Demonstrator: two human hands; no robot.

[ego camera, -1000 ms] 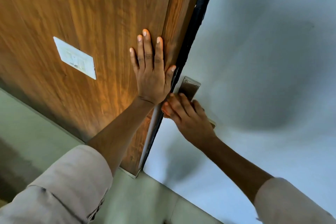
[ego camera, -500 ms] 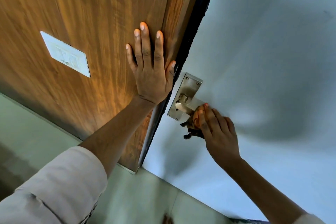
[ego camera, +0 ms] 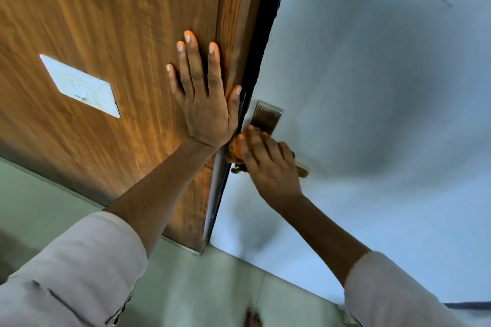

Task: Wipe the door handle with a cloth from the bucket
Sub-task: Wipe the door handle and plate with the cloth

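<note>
Right hand [ego camera: 268, 164] is curled around a brownish cloth [ego camera: 235, 152], pressing it onto the metal door handle [ego camera: 303, 169] just below the backplate [ego camera: 266, 117] on the grey door [ego camera: 372, 87]; wrist bent, forearm angled up from lower right. Left hand [ego camera: 206, 103] lies flat, fingers spread, holding nothing, against the wooden panel [ego camera: 119, 21] beside a white switch plate [ego camera: 79, 85].

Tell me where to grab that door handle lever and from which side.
Grip the free end of the lever, coming from the right: it juts out past the right hand and cloth, which cover the part nearer the plate.
</note>
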